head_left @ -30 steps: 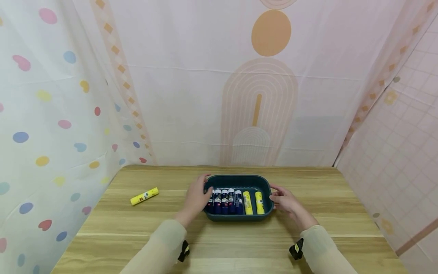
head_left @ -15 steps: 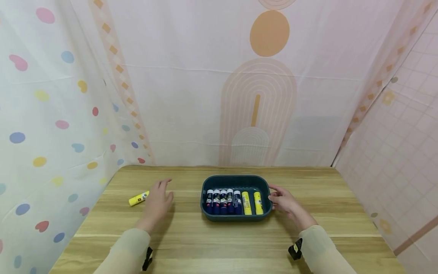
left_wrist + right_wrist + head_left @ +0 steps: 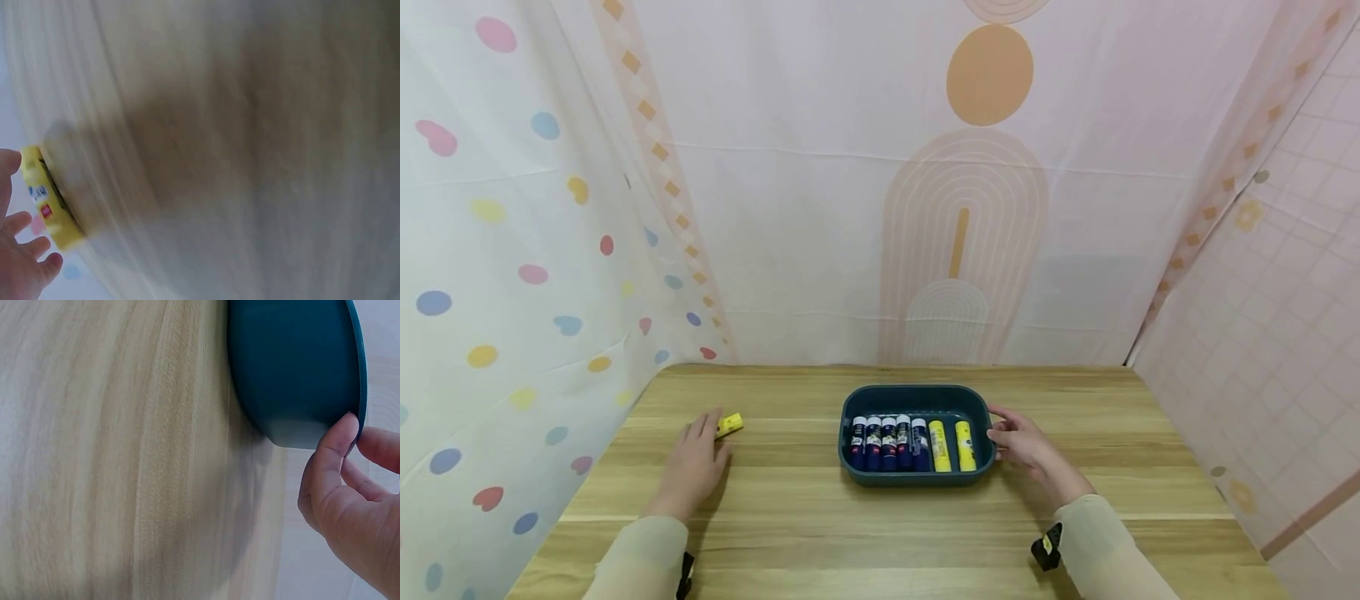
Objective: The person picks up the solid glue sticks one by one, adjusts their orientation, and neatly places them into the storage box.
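Note:
My left hand (image 3: 691, 462) is over a yellow glue stick (image 3: 730, 425) lying on the left of the table, hiding part of it. In the left wrist view its parted fingers reach around the yellow tube (image 3: 51, 199) without closing on it. A dark teal plastic basket (image 3: 917, 480) stands at mid-table. Its right end is pinched at the rim by my right hand (image 3: 1033, 448), with the thumb (image 3: 340, 432) against the wall. Inside lie several navy glue sticks (image 3: 889, 446) with white caps in a row, and to their right two yellow glue sticks (image 3: 939, 447).
The wooden table (image 3: 880, 542) reaches back to a patterned cloth (image 3: 812, 250). Another cloth with coloured spots (image 3: 512, 317) hangs on the left, and a checked one (image 3: 1292, 333) on the right. A small dark device (image 3: 1047, 547) is strapped at my right wrist.
My left hand has let go of the basket's left end and moved left to the loose yellow glue stick. My right hand stays at the basket's right end.

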A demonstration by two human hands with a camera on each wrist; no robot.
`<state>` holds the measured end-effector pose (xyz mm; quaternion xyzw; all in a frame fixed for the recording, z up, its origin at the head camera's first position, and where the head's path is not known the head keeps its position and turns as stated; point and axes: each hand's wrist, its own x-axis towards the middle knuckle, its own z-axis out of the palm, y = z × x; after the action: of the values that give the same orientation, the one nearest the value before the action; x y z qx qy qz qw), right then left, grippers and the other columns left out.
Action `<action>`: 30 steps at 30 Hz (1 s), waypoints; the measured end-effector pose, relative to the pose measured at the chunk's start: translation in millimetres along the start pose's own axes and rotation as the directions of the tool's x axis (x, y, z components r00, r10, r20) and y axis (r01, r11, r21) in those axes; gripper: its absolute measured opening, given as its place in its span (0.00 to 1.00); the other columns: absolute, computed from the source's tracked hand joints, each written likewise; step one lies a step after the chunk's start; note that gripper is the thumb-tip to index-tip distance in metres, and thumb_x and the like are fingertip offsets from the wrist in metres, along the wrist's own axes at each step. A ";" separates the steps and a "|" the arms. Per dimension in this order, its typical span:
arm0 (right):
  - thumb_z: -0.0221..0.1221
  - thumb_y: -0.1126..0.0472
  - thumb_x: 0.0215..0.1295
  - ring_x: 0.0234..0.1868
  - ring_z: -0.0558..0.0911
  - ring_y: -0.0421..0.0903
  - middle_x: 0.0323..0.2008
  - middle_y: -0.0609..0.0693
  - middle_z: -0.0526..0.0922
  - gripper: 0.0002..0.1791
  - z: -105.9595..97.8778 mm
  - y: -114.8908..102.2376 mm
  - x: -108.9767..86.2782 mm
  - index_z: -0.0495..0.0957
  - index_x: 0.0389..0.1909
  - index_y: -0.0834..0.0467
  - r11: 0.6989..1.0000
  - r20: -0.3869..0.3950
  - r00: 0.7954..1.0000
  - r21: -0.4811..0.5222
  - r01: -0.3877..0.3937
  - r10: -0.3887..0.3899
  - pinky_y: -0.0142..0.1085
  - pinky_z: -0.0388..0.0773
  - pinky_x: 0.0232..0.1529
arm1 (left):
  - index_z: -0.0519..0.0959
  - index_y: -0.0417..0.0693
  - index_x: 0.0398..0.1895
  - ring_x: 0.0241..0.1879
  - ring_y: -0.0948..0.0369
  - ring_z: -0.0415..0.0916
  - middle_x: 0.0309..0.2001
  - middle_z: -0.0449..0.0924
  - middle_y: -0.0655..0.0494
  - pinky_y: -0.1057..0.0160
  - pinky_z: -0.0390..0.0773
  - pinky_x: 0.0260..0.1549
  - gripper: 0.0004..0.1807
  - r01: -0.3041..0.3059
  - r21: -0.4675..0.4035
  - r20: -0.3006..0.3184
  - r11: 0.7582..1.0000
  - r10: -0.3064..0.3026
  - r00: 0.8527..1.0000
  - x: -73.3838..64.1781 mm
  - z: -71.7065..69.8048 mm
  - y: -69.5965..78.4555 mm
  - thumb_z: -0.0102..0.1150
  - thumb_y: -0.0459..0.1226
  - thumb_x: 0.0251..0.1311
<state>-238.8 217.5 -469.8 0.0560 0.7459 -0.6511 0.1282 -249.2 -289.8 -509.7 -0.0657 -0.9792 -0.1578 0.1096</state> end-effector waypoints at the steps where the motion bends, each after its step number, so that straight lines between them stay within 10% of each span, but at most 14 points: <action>1: 0.48 0.70 0.69 0.30 0.70 0.43 0.37 0.51 0.67 0.28 0.1 0.1 -0.1 0.57 0.69 0.62 1.000 0.000 1.000 0.002 0.000 0.000 0.34 0.73 0.32 | 0.51 0.36 0.71 0.61 0.28 0.53 0.65 0.54 0.27 0.30 0.56 0.57 0.35 0.010 0.015 0.021 1.000 -0.010 1.000 -1.0 0.2 -2.3 0.52 0.38 0.64; 15: 0.48 0.70 0.69 0.31 0.70 0.43 0.36 0.50 0.67 0.28 -0.2 0.2 0.7 0.57 0.69 0.62 1.000 -0.004 1.000 0.016 -0.009 0.009 0.34 0.74 0.33 | 0.52 0.43 0.72 0.64 0.30 0.51 0.67 0.55 0.32 0.27 0.55 0.54 0.35 0.046 0.074 0.141 0.996 -0.056 0.988 7.2 -3.8 3.5 0.51 0.41 0.65; 30: 0.48 0.69 0.69 0.31 0.70 0.44 0.37 0.51 0.68 0.28 -0.2 1.9 2.3 0.58 0.69 0.60 1.000 -0.018 1.000 0.004 -0.017 0.017 0.34 0.74 0.32 | 0.70 0.46 0.63 0.48 0.37 0.66 0.49 0.68 0.35 0.33 0.67 0.40 0.22 0.020 0.134 0.092 0.991 -0.033 0.995 12.6 1.5 9.6 0.49 0.31 0.65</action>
<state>-240.6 217.7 -472.2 0.0686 0.7453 -0.6509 0.1270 -260.1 -279.2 -505.3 -0.0525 -0.9924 -0.0903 0.0652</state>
